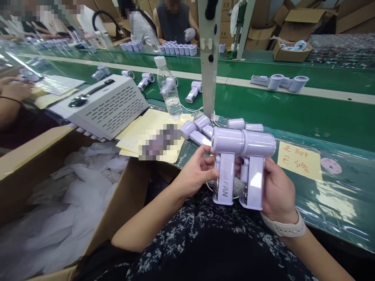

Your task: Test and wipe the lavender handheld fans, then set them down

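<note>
Cartons Crowd Far Side of Green Workshop Line

A green conveyor belt (243,111) runs across the room beyond the bench (340,207), whose green top lies under glossy clear film. A pale strip (328,95) edges the belt. A whitish upright post (208,74) rises between bench and belt. Brown cartons (304,17), some with open flaps, crowd the far side. At lower left, an open cardboard box (113,210) stands beside the bench. White glare streaks the film.

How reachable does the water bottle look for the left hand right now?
Probably no, not immediately: the left hand has its fingers on a lavender handheld fan. Were it free, the water bottle looks near enough, and the way across the yellow sheets seems open.
</note>
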Tool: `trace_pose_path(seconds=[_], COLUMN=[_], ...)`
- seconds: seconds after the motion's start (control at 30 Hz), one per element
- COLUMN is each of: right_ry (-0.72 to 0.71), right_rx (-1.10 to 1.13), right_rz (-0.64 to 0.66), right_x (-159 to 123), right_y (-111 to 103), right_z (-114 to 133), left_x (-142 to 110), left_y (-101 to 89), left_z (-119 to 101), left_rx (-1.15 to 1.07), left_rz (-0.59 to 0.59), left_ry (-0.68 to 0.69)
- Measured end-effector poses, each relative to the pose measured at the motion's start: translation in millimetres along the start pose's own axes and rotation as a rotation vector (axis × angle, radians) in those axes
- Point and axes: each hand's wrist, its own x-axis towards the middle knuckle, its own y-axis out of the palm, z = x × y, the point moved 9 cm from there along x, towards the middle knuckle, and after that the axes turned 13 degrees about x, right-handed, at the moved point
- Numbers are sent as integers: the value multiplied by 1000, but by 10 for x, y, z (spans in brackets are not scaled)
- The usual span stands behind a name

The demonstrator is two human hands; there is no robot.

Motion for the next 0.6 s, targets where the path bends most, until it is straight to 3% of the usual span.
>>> trace_pose_path(seconds=[0.13, 0.33, 0.43, 0.5, 0.6], right_ry=[-142, -107, -169, -289, -487], right_rx=[-28, -50, -136, -304, -617], right_rz=[57, 275, 352, 405, 636], right_x=[16, 34, -6, -89, -331], right_y=[-44, 124, 175, 232, 460], right_z=[141, 137, 204, 327, 458], left_x=[-2, 2, -19, -62, -236], left_y=[-2, -22, -45, -94, -10], left_z=[-48, -89, -108, -248, -640], left_rx=[34, 58, 158, 332, 706], left_rz=[38, 28, 4, -69, -143], left_ry=[12, 21, 44, 169, 581])
